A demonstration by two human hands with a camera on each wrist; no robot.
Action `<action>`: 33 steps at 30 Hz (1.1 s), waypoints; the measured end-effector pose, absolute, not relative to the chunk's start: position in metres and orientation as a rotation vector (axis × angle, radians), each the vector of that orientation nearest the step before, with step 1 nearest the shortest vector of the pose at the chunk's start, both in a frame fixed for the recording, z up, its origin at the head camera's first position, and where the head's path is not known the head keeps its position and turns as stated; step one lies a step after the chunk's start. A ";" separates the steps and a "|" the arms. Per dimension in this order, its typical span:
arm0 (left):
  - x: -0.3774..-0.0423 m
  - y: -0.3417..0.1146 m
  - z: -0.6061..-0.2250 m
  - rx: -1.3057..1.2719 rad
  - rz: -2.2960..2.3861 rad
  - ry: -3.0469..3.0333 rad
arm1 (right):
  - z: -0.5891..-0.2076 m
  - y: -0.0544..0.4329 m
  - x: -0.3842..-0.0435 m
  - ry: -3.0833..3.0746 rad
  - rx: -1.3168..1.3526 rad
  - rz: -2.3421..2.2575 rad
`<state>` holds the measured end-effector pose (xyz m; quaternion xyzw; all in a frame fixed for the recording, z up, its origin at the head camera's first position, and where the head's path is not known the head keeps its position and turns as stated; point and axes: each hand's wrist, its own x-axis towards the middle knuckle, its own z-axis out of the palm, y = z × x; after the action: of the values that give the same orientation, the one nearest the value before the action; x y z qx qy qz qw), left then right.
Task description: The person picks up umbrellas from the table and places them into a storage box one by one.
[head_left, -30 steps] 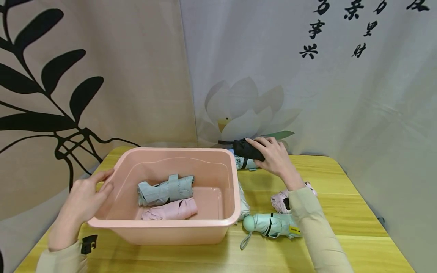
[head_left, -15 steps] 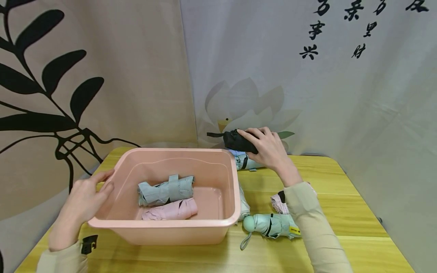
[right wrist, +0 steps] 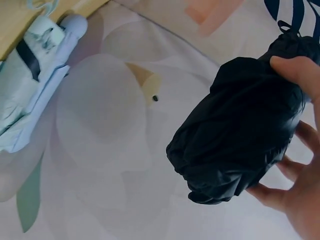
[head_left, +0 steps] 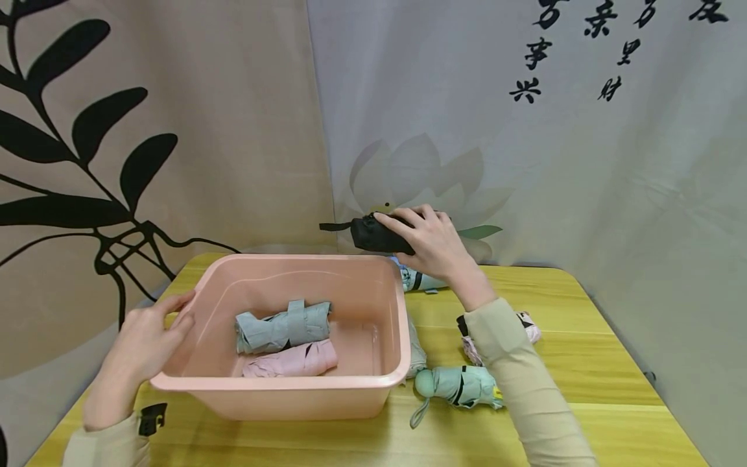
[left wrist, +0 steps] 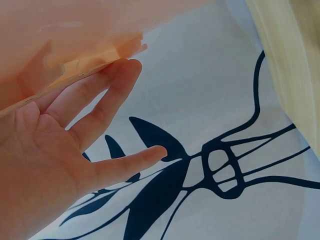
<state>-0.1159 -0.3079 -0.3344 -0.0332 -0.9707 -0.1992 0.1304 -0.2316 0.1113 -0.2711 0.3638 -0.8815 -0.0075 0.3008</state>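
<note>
In the head view, my right hand [head_left: 428, 243] grips a folded black umbrella [head_left: 380, 234] above the far edge of the table, its strap sticking out to the left. The right wrist view shows the black umbrella [right wrist: 240, 125] between thumb and fingers. My left hand [head_left: 142, 340] rests against the left rim of a pink plastic bin [head_left: 286, 384]; in the left wrist view its fingers are fairly straight along the outside. Inside the bin lie a grey-blue folded umbrella [head_left: 286, 326] and a pink folded umbrella [head_left: 294, 359].
Right of the bin on the wooden table [head_left: 589, 376] lie a mint-green folded umbrella [head_left: 463, 386], a pale umbrella [head_left: 417, 350] partly behind the bin, and a pink one [head_left: 528, 326] partly under the sleeve. A light blue umbrella [head_left: 423, 280] lies at the back. A printed curtain [head_left: 257, 130] hangs behind.
My right hand has lifted the black umbrella and carried it left, toward the bin's back right corner. The left hand and the bin have stayed in place.
</note>
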 end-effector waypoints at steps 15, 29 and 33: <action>-0.117 -0.308 -0.335 -0.092 -0.589 -2.834 | -0.267 0.066 -0.224 -2.337 1.066 -0.138; -0.116 -0.309 -0.333 -0.079 -0.588 -2.840 | -0.264 0.032 -0.221 -2.364 1.163 -0.248; -0.117 -0.310 -0.335 -0.078 -0.586 -2.840 | -0.261 0.020 -0.218 -2.379 1.176 -0.272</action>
<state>-0.1168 -0.3098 -0.3346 -0.0268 -0.9719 -0.2005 0.1200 -0.2182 0.0201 -0.2605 0.4286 -0.8669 -0.0990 0.2345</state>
